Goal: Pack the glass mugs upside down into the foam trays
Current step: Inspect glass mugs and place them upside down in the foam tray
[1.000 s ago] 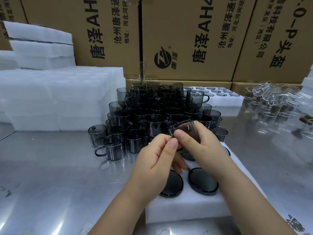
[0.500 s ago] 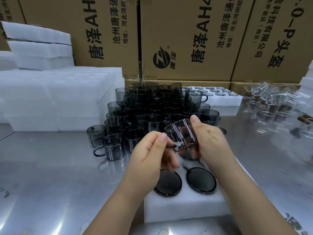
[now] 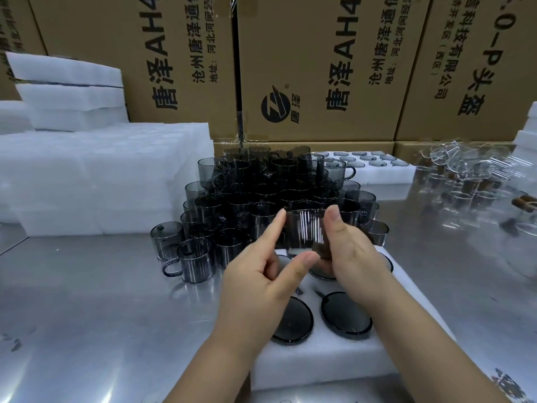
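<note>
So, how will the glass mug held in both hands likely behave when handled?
The glass mug looks rigid and thin-walled, so probably fragile if knocked against the stacked mugs. Its glossy wall suggests it may be slippery; left hand and right hand both grip it.

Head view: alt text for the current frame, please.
The left hand and right hand hold a smoky glass mug above a white foam tray that holds upturned mugs. A pile of matching mugs stands behind it.
</note>
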